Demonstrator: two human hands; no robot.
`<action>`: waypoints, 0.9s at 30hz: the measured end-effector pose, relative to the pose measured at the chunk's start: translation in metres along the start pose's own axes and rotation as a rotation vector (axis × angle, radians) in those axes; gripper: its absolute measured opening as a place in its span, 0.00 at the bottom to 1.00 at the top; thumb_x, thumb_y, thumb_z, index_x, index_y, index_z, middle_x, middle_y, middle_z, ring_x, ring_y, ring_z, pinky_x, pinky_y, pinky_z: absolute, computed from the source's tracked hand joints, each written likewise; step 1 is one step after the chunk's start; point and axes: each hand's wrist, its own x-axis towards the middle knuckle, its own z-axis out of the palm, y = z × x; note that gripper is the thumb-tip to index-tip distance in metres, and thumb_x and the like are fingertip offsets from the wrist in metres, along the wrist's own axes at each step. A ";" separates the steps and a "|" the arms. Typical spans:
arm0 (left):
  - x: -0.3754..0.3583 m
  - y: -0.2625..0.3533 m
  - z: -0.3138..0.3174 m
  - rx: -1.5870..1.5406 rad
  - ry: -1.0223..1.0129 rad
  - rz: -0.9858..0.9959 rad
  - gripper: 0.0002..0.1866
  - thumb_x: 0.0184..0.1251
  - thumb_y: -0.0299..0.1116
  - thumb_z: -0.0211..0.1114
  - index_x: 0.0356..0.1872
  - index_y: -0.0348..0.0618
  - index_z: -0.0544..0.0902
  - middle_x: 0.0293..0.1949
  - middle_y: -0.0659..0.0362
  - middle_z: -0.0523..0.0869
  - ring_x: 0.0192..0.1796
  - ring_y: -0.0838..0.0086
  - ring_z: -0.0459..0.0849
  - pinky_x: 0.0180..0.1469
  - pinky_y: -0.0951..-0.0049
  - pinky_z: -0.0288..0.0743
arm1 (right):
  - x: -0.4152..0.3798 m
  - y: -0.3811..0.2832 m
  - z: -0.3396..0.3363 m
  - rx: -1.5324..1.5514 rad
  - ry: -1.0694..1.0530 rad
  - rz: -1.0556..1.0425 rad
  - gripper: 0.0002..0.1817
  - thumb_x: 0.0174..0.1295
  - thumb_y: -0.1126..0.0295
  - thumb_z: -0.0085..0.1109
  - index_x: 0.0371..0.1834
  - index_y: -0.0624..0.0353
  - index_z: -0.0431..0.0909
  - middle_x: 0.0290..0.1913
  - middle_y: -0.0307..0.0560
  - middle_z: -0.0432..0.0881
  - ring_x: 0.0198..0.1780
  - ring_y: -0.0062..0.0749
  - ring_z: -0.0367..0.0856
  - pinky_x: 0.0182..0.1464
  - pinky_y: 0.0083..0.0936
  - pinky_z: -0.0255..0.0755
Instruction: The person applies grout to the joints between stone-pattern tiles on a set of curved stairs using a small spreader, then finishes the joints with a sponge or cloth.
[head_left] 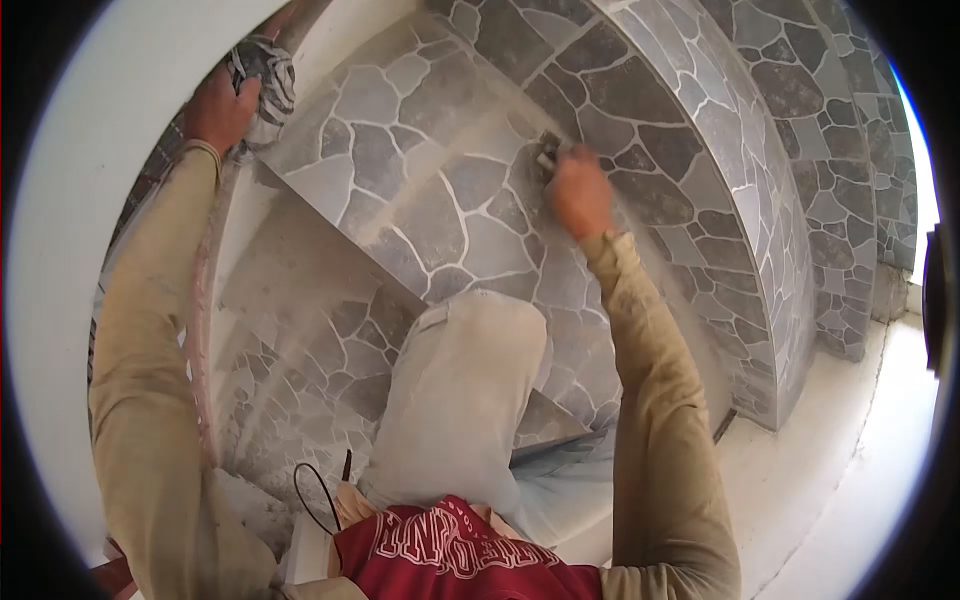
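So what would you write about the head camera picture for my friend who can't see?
A person's right hand holds a small dark thing, too blurred to name, over a stone-patterned step. The left hand holds a crumpled, striped cloth. Below are a pale trouser knee and a red top with white letters.

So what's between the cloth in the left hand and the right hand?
In the head view, the stone-patterned surface with pale joints and a dusty streak lies between the cloth and the right hand; no loose object shows there.
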 end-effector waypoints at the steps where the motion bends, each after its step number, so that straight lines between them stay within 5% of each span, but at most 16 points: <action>1: 0.005 0.001 -0.001 0.000 0.013 0.005 0.36 0.64 0.47 0.63 0.65 0.28 0.71 0.59 0.30 0.79 0.63 0.37 0.77 0.67 0.50 0.69 | 0.004 0.001 0.005 -0.033 0.025 -0.021 0.14 0.61 0.72 0.57 0.50 0.57 0.83 0.52 0.58 0.81 0.53 0.57 0.81 0.52 0.47 0.78; 5: -0.009 0.001 0.005 0.028 0.073 0.110 0.36 0.62 0.46 0.65 0.64 0.28 0.72 0.59 0.31 0.79 0.63 0.38 0.77 0.68 0.51 0.68 | -0.002 0.001 0.025 -0.008 0.144 -0.081 0.15 0.63 0.71 0.56 0.52 0.58 0.82 0.54 0.60 0.80 0.55 0.58 0.81 0.54 0.48 0.78; 7: -0.009 0.006 0.000 0.020 0.099 0.099 0.35 0.61 0.46 0.65 0.63 0.27 0.73 0.59 0.31 0.79 0.63 0.38 0.76 0.68 0.51 0.68 | 0.024 0.004 0.001 -0.070 -0.023 0.035 0.15 0.65 0.71 0.54 0.53 0.60 0.81 0.56 0.60 0.80 0.58 0.58 0.80 0.55 0.48 0.78; 11: 0.001 0.004 -0.001 0.053 0.137 0.120 0.35 0.61 0.45 0.65 0.62 0.27 0.74 0.60 0.32 0.79 0.64 0.39 0.76 0.69 0.52 0.67 | -0.005 -0.041 0.011 -0.047 0.033 -0.199 0.12 0.64 0.74 0.54 0.49 0.61 0.80 0.50 0.58 0.80 0.55 0.58 0.80 0.54 0.48 0.78; 15: -0.004 0.013 -0.008 0.038 0.058 0.027 0.37 0.64 0.46 0.64 0.68 0.28 0.69 0.63 0.30 0.76 0.66 0.36 0.73 0.69 0.50 0.66 | 0.037 -0.016 0.008 -0.090 0.075 0.000 0.11 0.65 0.73 0.52 0.47 0.62 0.79 0.53 0.58 0.77 0.56 0.56 0.79 0.53 0.49 0.80; 17: 0.003 0.004 -0.002 0.038 0.191 0.143 0.37 0.64 0.46 0.64 0.68 0.29 0.69 0.63 0.28 0.75 0.66 0.34 0.73 0.70 0.50 0.65 | 0.007 -0.047 0.022 -0.176 0.159 -0.215 0.12 0.63 0.74 0.51 0.45 0.69 0.80 0.47 0.62 0.79 0.52 0.55 0.80 0.50 0.47 0.79; 19: -0.002 -0.003 0.001 0.055 0.112 0.171 0.37 0.63 0.44 0.64 0.68 0.28 0.68 0.63 0.29 0.75 0.67 0.36 0.72 0.70 0.51 0.65 | 0.009 -0.053 0.011 -0.068 -0.034 -0.219 0.12 0.65 0.73 0.52 0.49 0.63 0.79 0.53 0.59 0.77 0.56 0.57 0.79 0.51 0.49 0.80; 21: -0.009 0.001 0.002 0.055 0.071 0.129 0.36 0.63 0.45 0.64 0.66 0.28 0.71 0.62 0.30 0.76 0.66 0.37 0.73 0.70 0.51 0.65 | 0.042 -0.014 0.006 -0.014 0.108 -0.035 0.16 0.63 0.72 0.52 0.49 0.72 0.80 0.50 0.63 0.80 0.53 0.58 0.80 0.58 0.48 0.77; 23: 0.003 0.005 -0.005 0.063 0.084 0.092 0.35 0.62 0.46 0.64 0.64 0.28 0.74 0.61 0.31 0.77 0.65 0.39 0.75 0.70 0.51 0.65 | 0.028 -0.038 0.009 -0.061 0.079 -0.067 0.15 0.63 0.72 0.52 0.47 0.71 0.81 0.50 0.64 0.80 0.54 0.58 0.80 0.56 0.48 0.77; 25: 0.002 0.009 -0.003 0.112 0.312 0.226 0.34 0.62 0.46 0.64 0.62 0.28 0.75 0.60 0.31 0.78 0.64 0.39 0.76 0.69 0.51 0.66 | 0.030 -0.039 0.013 -0.117 0.039 -0.093 0.14 0.63 0.71 0.53 0.45 0.70 0.81 0.51 0.64 0.80 0.54 0.59 0.80 0.55 0.49 0.77; 27: -0.004 0.009 -0.003 0.110 0.254 0.222 0.33 0.62 0.46 0.64 0.61 0.27 0.76 0.59 0.32 0.79 0.63 0.39 0.77 0.69 0.51 0.67 | 0.023 -0.037 0.015 -0.048 0.103 -0.148 0.11 0.62 0.72 0.54 0.41 0.66 0.82 0.49 0.65 0.81 0.53 0.59 0.80 0.53 0.49 0.77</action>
